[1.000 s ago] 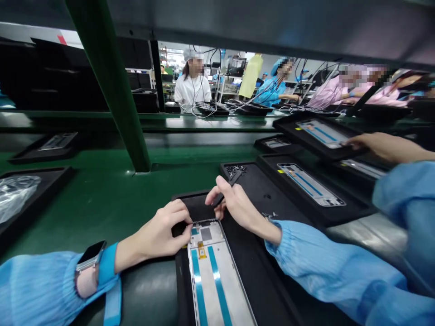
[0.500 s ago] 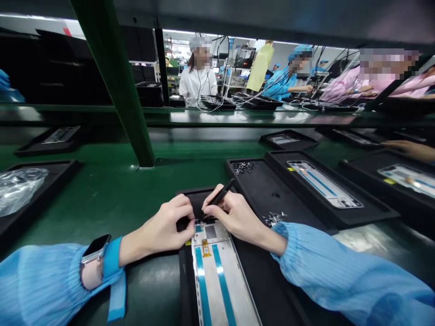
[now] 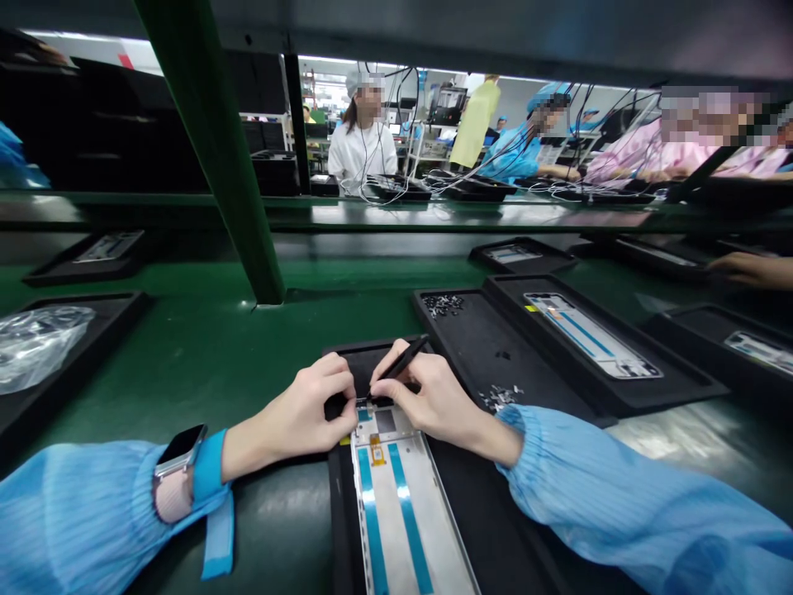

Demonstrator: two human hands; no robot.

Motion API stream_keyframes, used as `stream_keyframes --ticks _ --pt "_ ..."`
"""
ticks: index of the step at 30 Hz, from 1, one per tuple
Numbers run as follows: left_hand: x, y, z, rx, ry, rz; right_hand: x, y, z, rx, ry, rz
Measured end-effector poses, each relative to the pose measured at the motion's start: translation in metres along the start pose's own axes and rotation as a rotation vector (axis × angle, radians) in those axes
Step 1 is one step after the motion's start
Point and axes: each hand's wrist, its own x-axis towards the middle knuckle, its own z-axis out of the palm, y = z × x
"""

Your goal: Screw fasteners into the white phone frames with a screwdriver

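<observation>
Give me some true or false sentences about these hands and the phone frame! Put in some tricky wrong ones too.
The left hand wears a watch. True.
The right hand is empty. False: it holds a thin black tool.
Tiny metal bits lie in a black tray. True.
The sleeves are red. False: the sleeves are light blue.
The phone frame sits just below the two hands. True.
</observation>
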Motion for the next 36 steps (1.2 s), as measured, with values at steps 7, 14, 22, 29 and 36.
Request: stream_keyframes --ticks 7,14,22,29,36 --pt "0.0004 -0.0013 0.0003 0.008 -0.01 0.005 0.0013 0.0008 0.0047 -0.15 -0.022 -0.243" --pt "-0.0017 -0.0006 -0.0007 0.005 0.014 0.033 0.003 -0.0036 0.0031 0.02 0.035 0.025" --pt "-0.0004 0.0004 0.0005 -0.028 0.026 0.103 0.0011 -0.0031 0.0012 -0.011 0.033 0.042" --pt "0.0023 0.0041 -0.0059 0.059 -0.122 0.142 0.0 -0.0009 0.0018 -0.111 0.008 -0.115" --pt "0.0017 0.0036 -0.0051 0.043 -0.1 0.155 0.0003 -0.0018 0.0014 -0.085 0.025 0.002"
